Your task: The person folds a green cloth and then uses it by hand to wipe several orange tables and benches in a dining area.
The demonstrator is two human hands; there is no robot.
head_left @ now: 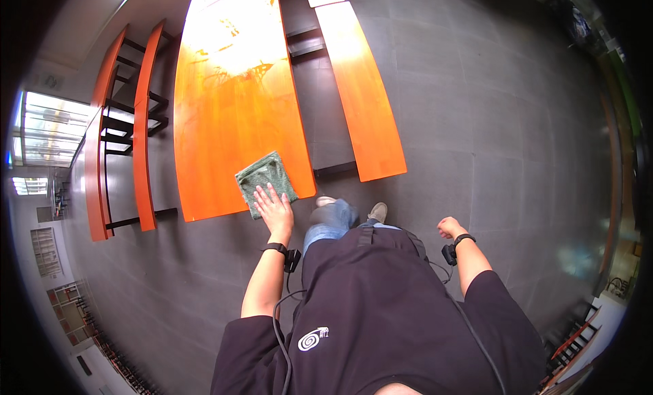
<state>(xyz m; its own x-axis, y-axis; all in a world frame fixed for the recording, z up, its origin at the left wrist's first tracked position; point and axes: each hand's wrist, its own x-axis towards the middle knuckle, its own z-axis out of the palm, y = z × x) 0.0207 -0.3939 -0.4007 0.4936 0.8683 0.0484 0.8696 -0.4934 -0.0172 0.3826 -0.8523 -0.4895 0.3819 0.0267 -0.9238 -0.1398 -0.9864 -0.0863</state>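
My left hand (273,210) lies flat with its fingers spread on a folded green cloth (264,168). The cloth rests at the near end of a long orange wooden table (235,126), and one corner hangs over the edge. Wet-looking smears and bright glare mark the table's far part. Away from the table, on the right, my right hand (449,227) hangs in the air, its fingers curled in and nothing visible in them. Each wrist wears a black strap with a small device and a cable.
An orange bench (360,89) runs along the table's right side. Left of the table stand another bench (141,130) and a further orange table or bench (98,170) on dark frames. My shoes (378,211) are on grey floor tiles (449,123) near the table's corner.
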